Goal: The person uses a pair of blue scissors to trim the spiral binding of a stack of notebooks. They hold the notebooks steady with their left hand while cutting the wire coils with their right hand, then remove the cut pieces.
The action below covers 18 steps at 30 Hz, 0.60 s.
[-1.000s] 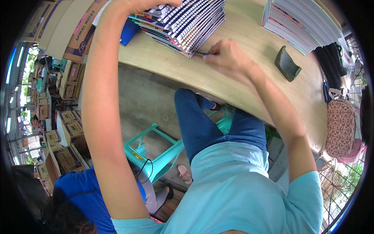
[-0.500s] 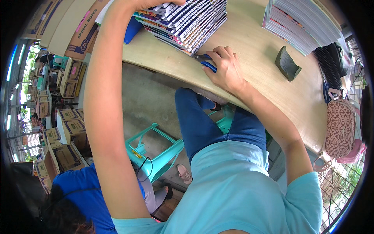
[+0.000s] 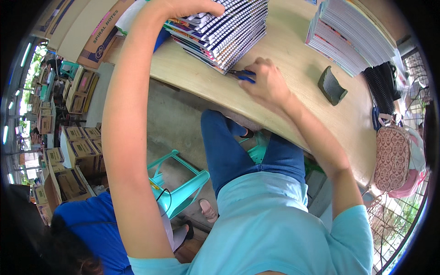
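Note:
A stack of spiral notebooks (image 3: 238,32) with white coil edges lies at the table's far left part. My left hand (image 3: 195,7) is closed on the stack's upper left end; part of it is cut off by the frame's top. In my right hand (image 3: 268,82) is a pair of blue-handled pliers (image 3: 247,77), fingers wrapped round the grips. Their dark jaws reach the lower near corner of the stack. Whether the jaws grip a wire there is too small to tell.
On the wooden table (image 3: 293,110) lie a dark curved piece (image 3: 332,86), another notebook stack (image 3: 350,39) and black coils (image 3: 382,85). A patterned pouch (image 3: 392,158) hangs at the right. A turquoise stool (image 3: 183,192) and a person in blue (image 3: 91,229) are at left, near cartons (image 3: 80,146).
The pliers' handles have come closer together in my right hand, their jaws still by the stack's corner. My left hand stays at the stack. The whole view has shifted slightly.

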### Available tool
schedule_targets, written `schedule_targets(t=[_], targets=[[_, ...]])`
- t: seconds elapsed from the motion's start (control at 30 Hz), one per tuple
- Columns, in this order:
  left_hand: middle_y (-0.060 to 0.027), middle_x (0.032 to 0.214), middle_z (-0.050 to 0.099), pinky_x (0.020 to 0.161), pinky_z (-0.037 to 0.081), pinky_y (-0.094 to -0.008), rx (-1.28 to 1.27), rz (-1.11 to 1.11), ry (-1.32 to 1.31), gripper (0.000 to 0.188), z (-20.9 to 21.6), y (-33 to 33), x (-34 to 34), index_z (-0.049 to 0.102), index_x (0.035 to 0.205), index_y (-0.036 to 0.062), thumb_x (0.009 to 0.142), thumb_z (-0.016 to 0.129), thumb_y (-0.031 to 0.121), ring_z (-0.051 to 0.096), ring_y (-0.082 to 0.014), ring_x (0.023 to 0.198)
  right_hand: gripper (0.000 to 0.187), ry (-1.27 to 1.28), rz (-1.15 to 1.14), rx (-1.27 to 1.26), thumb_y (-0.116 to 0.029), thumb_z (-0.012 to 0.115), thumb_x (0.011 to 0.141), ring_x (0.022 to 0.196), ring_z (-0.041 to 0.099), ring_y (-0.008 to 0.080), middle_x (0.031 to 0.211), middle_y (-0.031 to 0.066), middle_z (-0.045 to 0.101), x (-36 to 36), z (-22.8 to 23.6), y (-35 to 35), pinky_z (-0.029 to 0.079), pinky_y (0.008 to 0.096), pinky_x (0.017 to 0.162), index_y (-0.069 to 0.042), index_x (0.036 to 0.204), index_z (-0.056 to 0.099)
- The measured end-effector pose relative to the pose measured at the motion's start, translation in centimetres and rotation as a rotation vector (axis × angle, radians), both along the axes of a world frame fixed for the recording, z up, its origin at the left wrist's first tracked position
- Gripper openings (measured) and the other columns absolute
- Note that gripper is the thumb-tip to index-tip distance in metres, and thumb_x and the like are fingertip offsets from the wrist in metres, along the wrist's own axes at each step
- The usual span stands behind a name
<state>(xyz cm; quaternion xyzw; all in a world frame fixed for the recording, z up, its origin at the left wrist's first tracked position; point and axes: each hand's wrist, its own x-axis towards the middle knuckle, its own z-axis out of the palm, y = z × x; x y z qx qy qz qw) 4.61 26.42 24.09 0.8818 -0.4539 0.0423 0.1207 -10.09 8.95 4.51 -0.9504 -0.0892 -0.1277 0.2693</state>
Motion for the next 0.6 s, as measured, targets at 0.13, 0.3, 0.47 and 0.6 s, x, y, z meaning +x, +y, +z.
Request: schedule_targets(t=[0.13,0.3,0.47,0.6], targets=[[-0.0263,0.127,0.053,0.102,0.041,-0.0366,-0.022,0.014,-0.048,0.093,-0.1,0.1,0.0,0.043,0.145,0.0059,0.062,0.077,0.034,0.054,-0.0368,0.115,0.035,-0.151,-0.047,-0.046,-0.025,0.076,0.074,0.102,0.055,0.0297,0.104,0.0097,0.059,-1.7,-1.9,1.0,0.047,0.0454,0.083,-0.004,0.101,0.069],[-0.0273,0.129,0.052,0.103,0.040,-0.0373,0.014,0.050,0.038,0.094,0.1,-0.4,-0.4,0.041,0.147,0.0100,0.062,0.076,0.032,0.053,-0.0374,0.118,0.029,-0.151,0.042,-0.075,-0.023,0.075,0.073,0.097,0.058,0.0308,0.098,0.0123,0.062,-1.1,-2.0,0.7,0.050,0.0456,0.078,-0.003,0.093,0.070],[-0.0217,0.152,0.035,0.114,0.029,-0.0379,-0.072,-0.058,-0.008,0.095,-1.5,0.6,0.8,0.037,0.150,0.0163,0.064,0.075,0.030,0.036,-0.0355,0.139,0.021,0.457,0.074,0.047,-0.021,0.073,0.073,0.079,0.068,0.0294,0.086,0.0145,0.070,3.4,1.7,0.0,0.054,0.0434,0.067,0.000,0.078,0.071],[-0.0159,0.156,0.030,0.117,0.023,-0.0346,-0.155,-0.084,-0.094,0.106,-3.4,1.2,3.3,0.025,0.154,0.0112,0.066,0.080,0.030,0.034,-0.0310,0.141,0.029,0.921,0.112,0.130,-0.026,0.073,0.076,0.093,0.070,0.0256,0.098,0.0185,0.072,7.8,7.7,-1.7,0.055,0.0392,0.081,0.001,0.089,0.073]])
